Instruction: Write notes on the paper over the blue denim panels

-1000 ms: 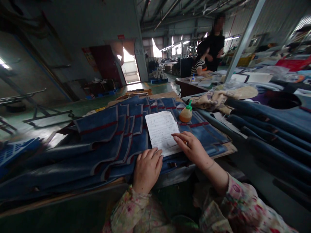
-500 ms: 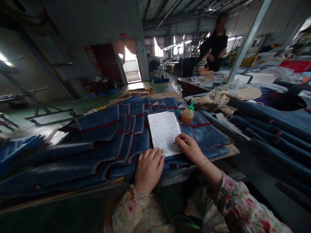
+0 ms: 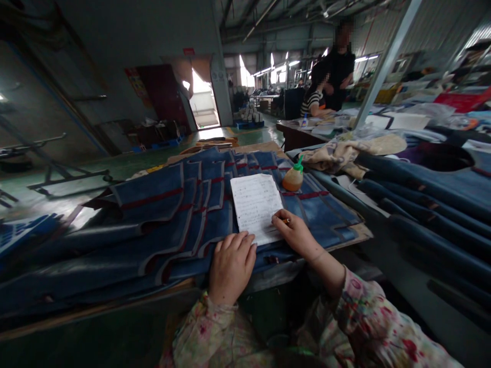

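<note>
A sheet of white paper [image 3: 255, 204] with lines of handwriting lies on a layered pile of blue fabric pieces [image 3: 153, 197] with grey edging and dark red strips. My left hand [image 3: 232, 266] rests flat, fingers stretched out, at the paper's lower left edge. In my right hand [image 3: 295, 232] a pen [image 3: 286, 221] is pinched, held over the paper's lower right part; its tip is hidden by my fingers. Just beyond the paper's upper right corner stands a small squeeze bottle [image 3: 293, 180] with a green spout and amber liquid.
More blue pieces [image 3: 433, 225] are stacked on the right, near a crumpled patterned cloth [image 3: 333, 156]. A slanted metal post [image 3: 387, 66] rises behind them. Two people are at a farther table [image 3: 291, 133]. A blue plastic pallet [image 3: 26, 232] lies on the floor at left.
The whole view has shifted slightly. My right hand has moved a little left over the paper, and more of the pen shows. My left hand stays at the paper's edge.
</note>
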Tool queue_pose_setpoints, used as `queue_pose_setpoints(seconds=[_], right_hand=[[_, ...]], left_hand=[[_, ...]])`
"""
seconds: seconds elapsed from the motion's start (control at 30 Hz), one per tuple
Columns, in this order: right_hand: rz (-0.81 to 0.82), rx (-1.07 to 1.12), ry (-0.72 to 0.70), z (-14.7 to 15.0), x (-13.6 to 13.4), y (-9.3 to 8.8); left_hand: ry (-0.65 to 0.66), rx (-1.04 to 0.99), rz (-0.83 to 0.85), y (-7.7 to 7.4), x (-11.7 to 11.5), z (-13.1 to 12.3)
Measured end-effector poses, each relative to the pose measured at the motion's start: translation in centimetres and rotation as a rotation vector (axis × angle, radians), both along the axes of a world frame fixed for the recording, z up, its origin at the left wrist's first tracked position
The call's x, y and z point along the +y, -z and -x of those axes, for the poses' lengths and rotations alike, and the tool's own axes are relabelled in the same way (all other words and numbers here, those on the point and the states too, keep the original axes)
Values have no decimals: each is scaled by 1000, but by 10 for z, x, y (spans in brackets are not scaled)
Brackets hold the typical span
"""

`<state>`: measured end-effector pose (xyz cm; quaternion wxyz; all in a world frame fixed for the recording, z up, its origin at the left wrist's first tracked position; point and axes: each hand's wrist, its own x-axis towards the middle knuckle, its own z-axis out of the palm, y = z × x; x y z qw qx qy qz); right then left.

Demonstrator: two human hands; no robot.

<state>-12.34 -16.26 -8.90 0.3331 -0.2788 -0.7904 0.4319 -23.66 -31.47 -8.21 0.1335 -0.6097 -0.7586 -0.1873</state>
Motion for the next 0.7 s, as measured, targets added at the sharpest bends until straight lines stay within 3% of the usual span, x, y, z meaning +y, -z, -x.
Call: queue_pose_setpoints(seconds=[0.7], right_hand=[[4, -23, -31, 2, 0, 1]], left_hand=[[-5, 12, 5, 0, 0, 1]])
